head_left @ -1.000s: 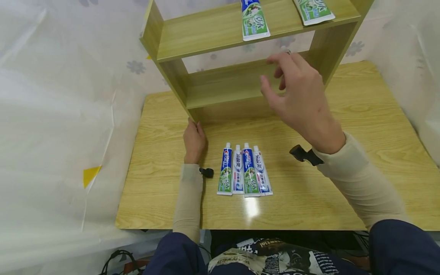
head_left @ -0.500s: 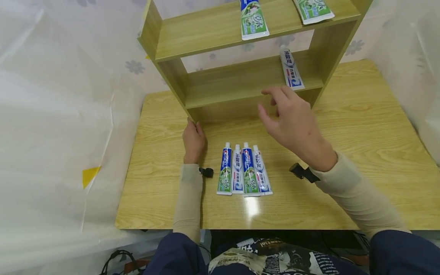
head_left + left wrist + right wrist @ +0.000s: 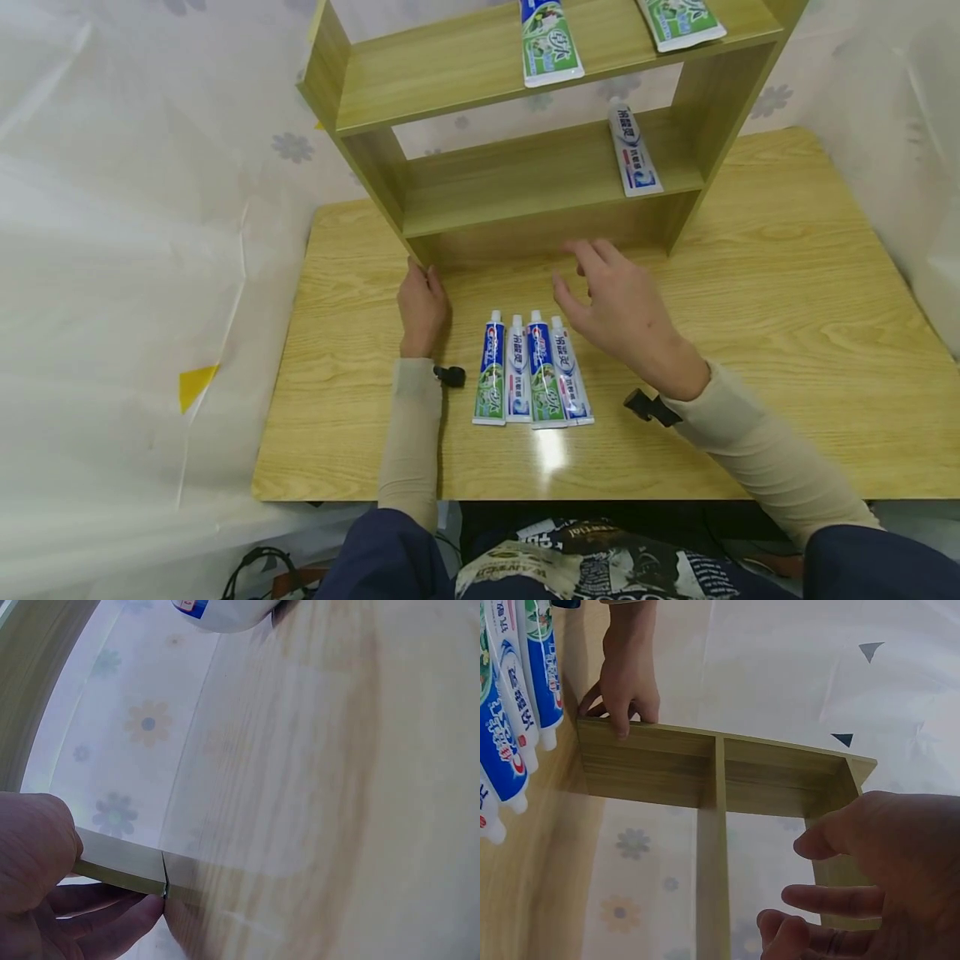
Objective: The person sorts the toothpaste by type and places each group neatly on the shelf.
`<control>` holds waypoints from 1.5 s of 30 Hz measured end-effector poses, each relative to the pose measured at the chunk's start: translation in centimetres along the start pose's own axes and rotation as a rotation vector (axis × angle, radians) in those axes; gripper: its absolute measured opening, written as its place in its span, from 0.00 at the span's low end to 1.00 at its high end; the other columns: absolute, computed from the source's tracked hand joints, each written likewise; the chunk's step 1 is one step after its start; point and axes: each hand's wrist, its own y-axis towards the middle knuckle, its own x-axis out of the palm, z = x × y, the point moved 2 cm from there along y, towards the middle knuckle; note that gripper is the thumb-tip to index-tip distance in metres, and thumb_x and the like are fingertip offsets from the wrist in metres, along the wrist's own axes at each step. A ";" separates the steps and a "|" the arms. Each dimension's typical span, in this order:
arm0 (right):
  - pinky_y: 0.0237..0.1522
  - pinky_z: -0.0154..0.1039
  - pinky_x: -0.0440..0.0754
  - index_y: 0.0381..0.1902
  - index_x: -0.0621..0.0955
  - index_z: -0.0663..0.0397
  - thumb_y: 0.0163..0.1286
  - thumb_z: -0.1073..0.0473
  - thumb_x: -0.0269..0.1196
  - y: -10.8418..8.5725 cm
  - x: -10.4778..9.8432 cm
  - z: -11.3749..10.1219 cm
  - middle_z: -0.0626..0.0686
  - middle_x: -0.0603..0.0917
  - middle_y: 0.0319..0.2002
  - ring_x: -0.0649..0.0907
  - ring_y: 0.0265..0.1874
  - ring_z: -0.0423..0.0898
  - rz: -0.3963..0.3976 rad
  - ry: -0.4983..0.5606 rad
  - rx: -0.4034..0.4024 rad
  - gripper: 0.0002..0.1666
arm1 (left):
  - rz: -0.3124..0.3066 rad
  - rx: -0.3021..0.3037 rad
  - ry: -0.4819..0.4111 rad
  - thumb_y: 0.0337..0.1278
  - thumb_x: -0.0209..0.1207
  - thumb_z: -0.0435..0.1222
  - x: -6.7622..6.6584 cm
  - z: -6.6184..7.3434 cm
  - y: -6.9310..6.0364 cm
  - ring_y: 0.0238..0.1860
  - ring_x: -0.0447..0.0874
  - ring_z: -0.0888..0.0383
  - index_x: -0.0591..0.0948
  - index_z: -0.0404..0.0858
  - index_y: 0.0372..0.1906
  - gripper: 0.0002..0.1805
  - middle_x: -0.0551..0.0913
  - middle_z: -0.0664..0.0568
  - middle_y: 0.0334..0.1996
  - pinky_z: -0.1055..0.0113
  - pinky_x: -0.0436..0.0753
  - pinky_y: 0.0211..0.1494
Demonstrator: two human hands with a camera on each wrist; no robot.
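Note:
My left hand grips the lower left edge of the wooden shelf; in the left wrist view the thumb and fingers lie on either side of its side panel. My right hand hovers over the table, in front of the shelf, its fingers loosely bent around nothing. Just left of it, several toothpaste tubes lie side by side with caps toward the shelf: blue-green ones alternate with white ones. A white toothpaste tube lies on the middle shelf board, toward the right.
On the upper board lie a blue-green toothpaste tube and another green-ended tube, both cut by the frame top. The wooden table extends on both sides. Pale sheeting hangs at the left, flowered wall covering behind the shelf.
My right hand has withdrawn from the middle board toward the tubes on the table, uncovering the white toothpaste tube lying there. The left hand stays on the shelf edge.

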 end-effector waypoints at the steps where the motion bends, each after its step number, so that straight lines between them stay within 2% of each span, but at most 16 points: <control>1: 0.29 0.46 0.84 0.65 0.81 0.63 0.79 0.56 0.66 -0.1 0.3 0.2 0.63 0.87 0.50 0.88 0.36 0.56 -0.006 0.002 0.005 0.23 | 0.001 0.001 0.002 0.91 0.40 0.49 0.0 0.0 0.0 0.41 0.91 0.36 0.76 0.34 0.58 0.23 0.87 0.37 0.38 0.41 0.87 0.45; 5: 0.30 0.45 0.84 0.65 0.81 0.62 0.80 0.55 0.66 -0.3 1.8 1.1 0.64 0.87 0.52 0.89 0.37 0.55 -0.058 0.008 0.053 0.23 | 0.002 -0.001 0.000 0.91 0.40 0.48 -0.1 0.0 0.0 0.44 0.92 0.35 0.76 0.34 0.59 0.23 0.88 0.36 0.40 0.41 0.88 0.47; 10: 0.25 0.41 0.78 0.66 0.80 0.62 0.80 0.55 0.65 -0.6 3.5 2.0 0.65 0.87 0.52 0.83 0.26 0.51 -0.126 0.012 0.096 0.24 | -0.001 -0.003 0.005 0.91 0.40 0.48 -0.2 0.1 0.0 0.43 0.92 0.36 0.76 0.33 0.61 0.24 0.88 0.36 0.40 0.42 0.89 0.46; 14: 0.21 0.39 0.73 0.67 0.80 0.62 0.81 0.54 0.65 -0.9 4.4 2.6 0.66 0.86 0.51 0.76 0.20 0.47 -0.145 0.009 0.096 0.24 | 0.002 0.004 0.014 0.91 0.40 0.48 -0.2 0.1 0.1 0.39 0.91 0.35 0.76 0.31 0.62 0.25 0.86 0.36 0.37 0.41 0.87 0.43; 18: 0.26 0.43 0.82 0.69 0.79 0.62 0.81 0.53 0.65 -1.3 5.2 3.0 0.68 0.86 0.56 0.83 0.26 0.51 -0.181 -0.013 0.106 0.26 | 0.005 0.010 0.022 0.91 0.40 0.47 -0.2 0.1 0.2 0.37 0.90 0.35 0.76 0.30 0.61 0.25 0.86 0.36 0.35 0.41 0.87 0.42; 22: 0.38 0.50 0.89 0.71 0.78 0.62 0.81 0.52 0.65 -1.7 6.2 3.4 0.69 0.85 0.59 0.88 0.38 0.58 -0.243 -0.035 0.128 0.29 | 0.003 0.006 0.023 0.91 0.41 0.46 -0.3 0.3 0.2 0.37 0.90 0.36 0.77 0.30 0.60 0.23 0.86 0.36 0.35 0.42 0.87 0.42; 29: 0.40 0.50 0.90 0.72 0.76 0.62 0.81 0.51 0.65 -2.4 7.6 3.7 0.67 0.84 0.58 0.87 0.40 0.56 -0.316 -0.032 0.133 0.30 | -0.003 -0.008 0.016 0.91 0.42 0.47 -0.3 0.2 0.2 0.38 0.90 0.36 0.76 0.31 0.61 0.24 0.86 0.36 0.36 0.42 0.87 0.42; 38: 0.42 0.51 0.90 0.71 0.77 0.63 0.81 0.51 0.64 -3.3 8.8 4.0 0.66 0.85 0.56 0.88 0.43 0.57 -0.355 -0.024 0.135 0.29 | -0.007 -0.016 0.022 0.91 0.42 0.46 -0.1 0.2 0.4 0.40 0.91 0.34 0.76 0.31 0.60 0.22 0.87 0.35 0.37 0.41 0.87 0.43; 45: 0.39 0.47 0.88 0.71 0.78 0.64 0.83 0.52 0.62 -4.1 9.6 4.4 0.66 0.85 0.54 0.86 0.39 0.53 -0.391 -0.011 0.143 0.28 | -0.012 -0.024 0.020 0.91 0.42 0.46 -0.2 0.3 0.2 0.39 0.91 0.35 0.76 0.31 0.60 0.22 0.87 0.36 0.37 0.41 0.87 0.42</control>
